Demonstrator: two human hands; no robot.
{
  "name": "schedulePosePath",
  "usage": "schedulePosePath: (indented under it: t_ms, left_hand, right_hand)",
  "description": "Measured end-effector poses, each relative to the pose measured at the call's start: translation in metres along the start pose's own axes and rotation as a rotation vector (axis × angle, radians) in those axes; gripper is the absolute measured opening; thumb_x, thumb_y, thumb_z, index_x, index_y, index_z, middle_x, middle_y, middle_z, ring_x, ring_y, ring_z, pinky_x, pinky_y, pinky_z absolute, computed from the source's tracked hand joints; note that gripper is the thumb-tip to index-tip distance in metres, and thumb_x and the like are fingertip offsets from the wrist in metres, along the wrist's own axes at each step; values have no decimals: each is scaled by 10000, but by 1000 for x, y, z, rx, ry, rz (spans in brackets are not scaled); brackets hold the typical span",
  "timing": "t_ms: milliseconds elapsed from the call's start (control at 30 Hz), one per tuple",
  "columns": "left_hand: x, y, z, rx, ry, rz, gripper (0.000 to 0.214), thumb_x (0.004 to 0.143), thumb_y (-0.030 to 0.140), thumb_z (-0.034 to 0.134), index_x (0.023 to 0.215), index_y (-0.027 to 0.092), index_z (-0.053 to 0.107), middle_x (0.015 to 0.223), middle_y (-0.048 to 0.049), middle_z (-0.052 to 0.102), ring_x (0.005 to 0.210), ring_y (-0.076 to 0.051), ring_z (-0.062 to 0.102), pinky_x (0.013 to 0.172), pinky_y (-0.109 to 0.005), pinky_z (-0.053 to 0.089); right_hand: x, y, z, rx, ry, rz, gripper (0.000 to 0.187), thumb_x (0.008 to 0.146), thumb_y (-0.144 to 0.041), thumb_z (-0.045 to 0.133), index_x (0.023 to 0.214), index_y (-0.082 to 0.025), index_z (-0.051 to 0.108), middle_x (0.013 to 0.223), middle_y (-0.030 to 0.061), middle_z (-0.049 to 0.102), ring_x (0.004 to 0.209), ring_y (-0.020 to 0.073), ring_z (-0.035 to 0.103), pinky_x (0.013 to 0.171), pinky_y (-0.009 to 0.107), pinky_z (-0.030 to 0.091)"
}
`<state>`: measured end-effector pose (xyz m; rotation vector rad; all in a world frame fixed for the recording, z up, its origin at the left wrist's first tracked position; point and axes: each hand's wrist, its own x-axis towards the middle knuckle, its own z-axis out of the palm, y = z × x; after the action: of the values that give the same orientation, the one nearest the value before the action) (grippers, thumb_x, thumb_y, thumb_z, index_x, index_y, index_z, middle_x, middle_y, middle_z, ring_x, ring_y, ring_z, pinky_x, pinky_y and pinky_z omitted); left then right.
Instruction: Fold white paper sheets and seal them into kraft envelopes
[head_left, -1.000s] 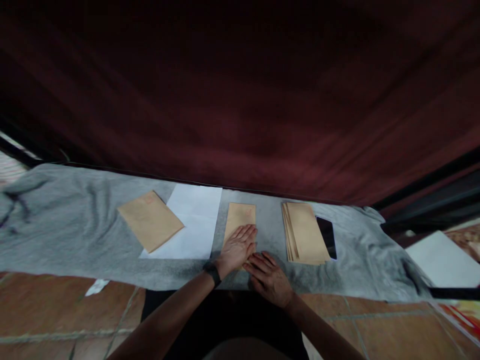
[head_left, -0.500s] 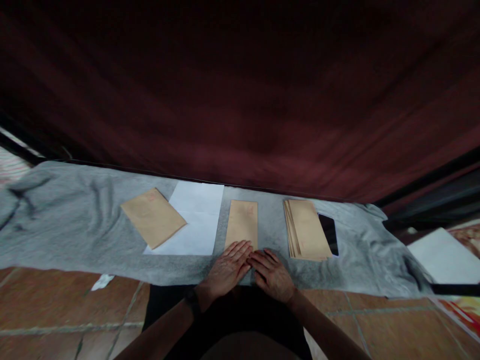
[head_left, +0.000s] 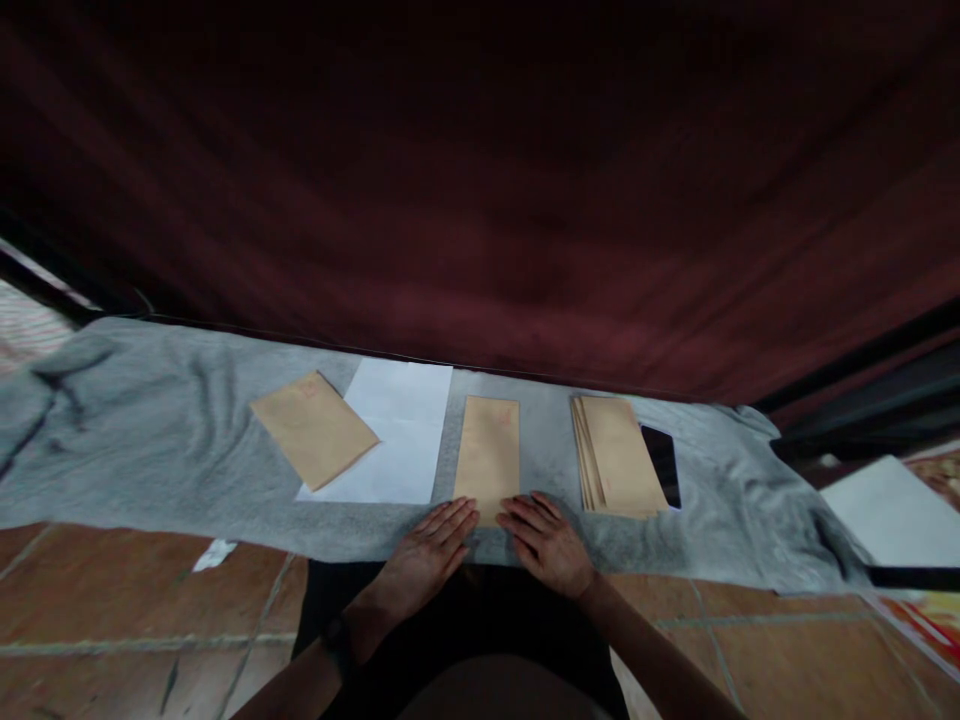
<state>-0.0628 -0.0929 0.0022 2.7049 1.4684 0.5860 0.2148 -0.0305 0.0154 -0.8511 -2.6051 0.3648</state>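
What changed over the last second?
The left hand slid toward the body and leftward, uncovering more of the central brown envelope, and now rests at its near left corner, apart from the right hand at the near right. Unmoved: angled envelope, white sheet, envelope stack, smartphone.

Tan envelope (head_left: 487,450) with red print (head_left: 505,417), grey cloth (head_left: 202,420), white paper (head_left: 401,450)

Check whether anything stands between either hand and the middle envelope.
Nothing visible does. The left hand and right hand overlap the near corners of the middle envelope; the envelope stack lies apart to its right, the white sheet to its left.
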Motion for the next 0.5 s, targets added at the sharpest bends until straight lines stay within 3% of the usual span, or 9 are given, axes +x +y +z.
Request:
schedulePosePath:
  t_ms: [200, 500]
  left_hand:
    - [0, 1, 3, 21, 25, -4, 443, 1054, 243, 426, 1487, 190, 509, 1506, -88, 581, 1417, -204, 522, 1167, -380, 469]
    - [2, -4, 2, -18, 28, -1, 418, 1053, 213, 422, 1446, 204, 564, 1470, -84, 616, 1388, -206, 555, 1130, -386, 505]
  right_hand:
    - [9, 1, 2, 6, 21, 46, 399, 1030, -209, 500, 1406, -271, 615, 1445, 55, 639, 1318, 196, 607, 1186, 464, 437]
    - [40, 21, 9, -92, -40, 89, 496, 1062, -266, 457, 1558, -273, 437, 1606, 62, 460, 1472, 219, 449, 1230, 498, 368]
